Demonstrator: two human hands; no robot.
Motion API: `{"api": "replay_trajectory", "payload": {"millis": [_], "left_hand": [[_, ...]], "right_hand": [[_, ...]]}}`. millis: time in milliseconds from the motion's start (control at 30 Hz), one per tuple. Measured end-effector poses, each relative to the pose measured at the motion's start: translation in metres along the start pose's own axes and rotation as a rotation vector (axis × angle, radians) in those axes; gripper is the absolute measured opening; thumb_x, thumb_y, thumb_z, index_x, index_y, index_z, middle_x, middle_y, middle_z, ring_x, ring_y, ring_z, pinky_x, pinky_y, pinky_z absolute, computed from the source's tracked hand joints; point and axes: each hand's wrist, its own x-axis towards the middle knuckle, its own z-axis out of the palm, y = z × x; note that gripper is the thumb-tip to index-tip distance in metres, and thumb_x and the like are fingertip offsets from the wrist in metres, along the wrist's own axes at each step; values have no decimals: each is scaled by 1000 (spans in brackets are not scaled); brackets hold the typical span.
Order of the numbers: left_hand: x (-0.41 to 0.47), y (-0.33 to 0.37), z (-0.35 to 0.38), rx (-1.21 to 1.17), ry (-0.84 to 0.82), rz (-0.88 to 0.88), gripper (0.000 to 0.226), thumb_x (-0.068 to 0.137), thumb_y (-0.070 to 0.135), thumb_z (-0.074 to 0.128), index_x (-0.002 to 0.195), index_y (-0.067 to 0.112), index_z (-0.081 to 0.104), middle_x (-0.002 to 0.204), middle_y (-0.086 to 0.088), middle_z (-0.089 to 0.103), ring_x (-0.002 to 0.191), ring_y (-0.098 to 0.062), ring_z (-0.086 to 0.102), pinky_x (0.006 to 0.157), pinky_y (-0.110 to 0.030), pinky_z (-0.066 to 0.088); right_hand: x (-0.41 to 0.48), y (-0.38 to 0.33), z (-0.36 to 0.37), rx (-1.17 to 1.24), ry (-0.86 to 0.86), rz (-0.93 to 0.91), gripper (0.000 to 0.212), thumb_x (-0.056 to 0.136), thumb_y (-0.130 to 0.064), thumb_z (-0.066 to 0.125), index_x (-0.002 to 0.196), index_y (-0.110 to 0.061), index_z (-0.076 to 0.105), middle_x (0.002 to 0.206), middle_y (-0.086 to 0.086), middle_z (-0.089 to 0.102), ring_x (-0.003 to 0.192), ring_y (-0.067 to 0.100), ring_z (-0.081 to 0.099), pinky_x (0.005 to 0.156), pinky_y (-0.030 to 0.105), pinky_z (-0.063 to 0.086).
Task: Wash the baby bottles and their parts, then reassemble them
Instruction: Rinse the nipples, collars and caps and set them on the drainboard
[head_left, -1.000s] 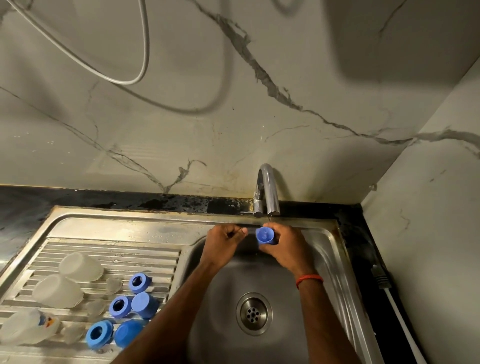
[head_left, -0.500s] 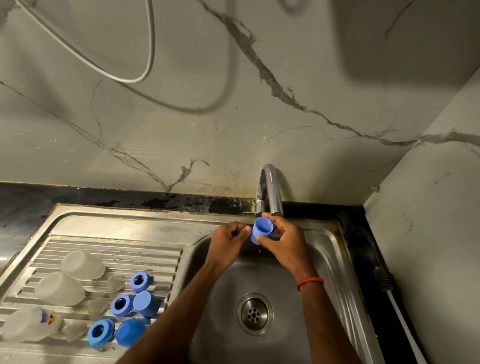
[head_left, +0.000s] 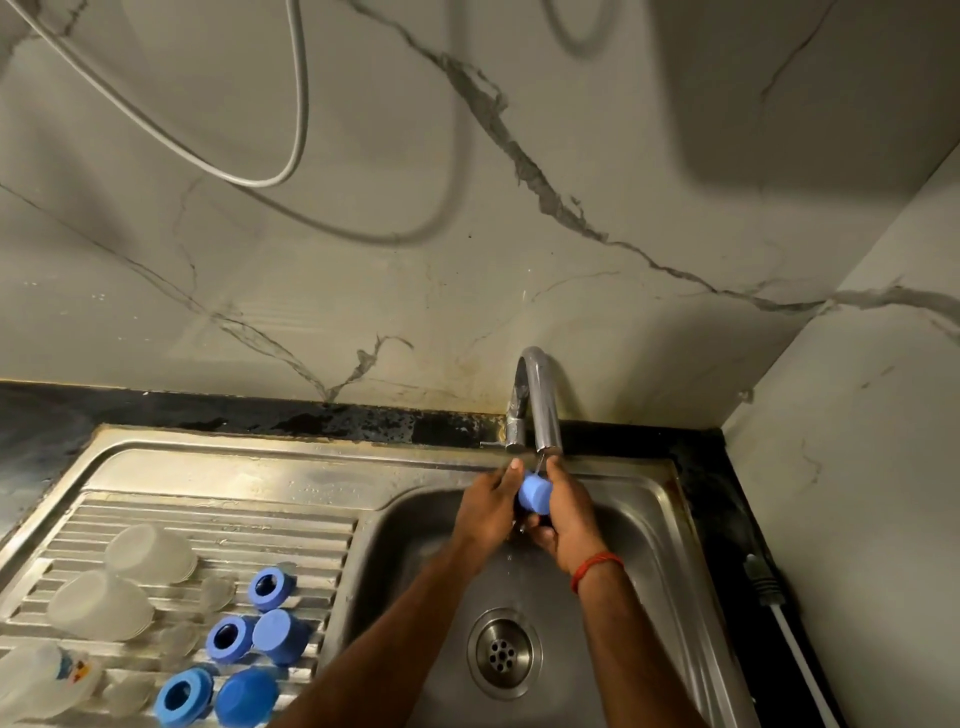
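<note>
You've flipped the blue cap (head_left: 535, 493) closed-end up under the tap (head_left: 540, 405) and closed your left hand (head_left: 485, 509) onto it beside your right hand (head_left: 569, 517), both grips now holding it over the sink (head_left: 662, 525), so rinsing continues, reassembly still ahead.

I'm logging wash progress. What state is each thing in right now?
Tap: running, thin stream.
Blue cap: held under the stream.
Left hand: grips the cap.
Right hand: grips the cap.
Drain: unplugged.
Blue rings: three, loose on the drainboard.
Spare caps: two, loose beside the rings.
Clear bottles: lying on the drainboard, without rings.
</note>
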Motion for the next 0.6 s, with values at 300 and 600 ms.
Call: {"api": "replay_trajectory", "payload": {"millis": [300,600], "left_hand": [[2,37,6,-300,33,-196,37,106,31,48,99,6,75,93,-11,76,91,-23,72,79,-32,57],[-4,1,-9,226,-37,426,15,97,18,65,100,14,79,101,4,76,97,-11,70,90,-27,55]], "right_hand": [[14,20,-1,-707,255,-899,31,103,-43,34,100,-23,57,89,-2,62,81,14,64,71,30,54],[8,-20,-13,-141,-61,-205,17,100,-24,52,93,-13,63,81,14,65,58,21,58,52,26,45]]}}
